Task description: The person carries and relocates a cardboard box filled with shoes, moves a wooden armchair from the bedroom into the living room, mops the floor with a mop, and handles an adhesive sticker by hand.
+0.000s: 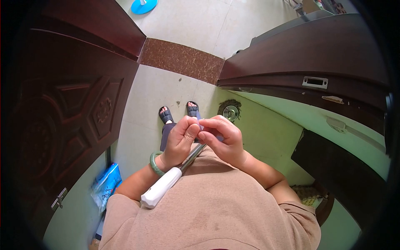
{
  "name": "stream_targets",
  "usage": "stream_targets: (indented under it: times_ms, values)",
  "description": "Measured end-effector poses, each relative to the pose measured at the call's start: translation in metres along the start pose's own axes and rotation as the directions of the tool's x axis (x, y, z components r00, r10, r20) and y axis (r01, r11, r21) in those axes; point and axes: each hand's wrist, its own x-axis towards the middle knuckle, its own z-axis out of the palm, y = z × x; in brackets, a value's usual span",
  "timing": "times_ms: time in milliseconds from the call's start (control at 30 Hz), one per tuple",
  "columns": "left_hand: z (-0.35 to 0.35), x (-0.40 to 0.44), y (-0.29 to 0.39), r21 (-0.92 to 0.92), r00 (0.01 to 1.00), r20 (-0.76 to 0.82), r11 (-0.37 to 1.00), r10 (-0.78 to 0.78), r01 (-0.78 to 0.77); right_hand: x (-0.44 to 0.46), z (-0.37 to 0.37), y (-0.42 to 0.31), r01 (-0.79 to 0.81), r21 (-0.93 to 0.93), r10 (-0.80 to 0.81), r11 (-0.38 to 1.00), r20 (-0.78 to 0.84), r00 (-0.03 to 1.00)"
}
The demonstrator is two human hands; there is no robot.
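Note:
Both hands meet in front of my waist. My left hand (178,141), with a green bangle (156,163) at its wrist, has its fingers pinched together at a small translucent purplish piece (201,121). My right hand (225,139) pinches at the same piece from the other side, thumb and fingertips bent toward it. Beneath the hands, a rod with a white handle (161,187) and a grey metal shaft (193,156) lies slanted against my brown shirt (208,208). The far end of the shaft is hidden by the hands.
A dark carved wooden door (75,112) stands at the left. A brown threshold strip (179,60) crosses the pale floor. At the right are a dark door frame (308,58) and a green wall (266,129). A round metal drain (231,112) lies near my feet. A blue bag (107,183) sits lower left.

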Motion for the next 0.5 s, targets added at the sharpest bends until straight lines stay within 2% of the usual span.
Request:
stream_targets:
  times_ms: [67, 267, 400, 500]
  values:
    - [0.0014, -0.0010, -0.0025, -0.127, 0.999, -0.010, 0.991, -0.030, 0.029, -0.0004, -0.0003, 0.0005, -0.086, 0.155, 0.080, 0.984, 0.045, 0.996]
    - [0.0026, -0.0006, 0.0006, -0.174, 0.998, -0.006, 0.983, -0.069, 0.067, 0.0008, 0.0005, -0.0001, -0.126, 0.259, 0.113, 0.958, 0.063, 0.992]
    - [0.0033, -0.0006, -0.0024, -0.183, 0.998, -0.005, 0.982, -0.055, 0.053, 0.0003, -0.0018, -0.0022, -0.135, 0.230, 0.118, 0.964, 0.088, 0.989]
    - [0.0029, -0.0009, -0.0044, -0.179, 0.998, -0.016, 0.983, -0.056, 0.052, 0.0013, -0.0014, -0.0054, -0.175, 0.290, 0.154, 0.941, 0.094, 0.984]
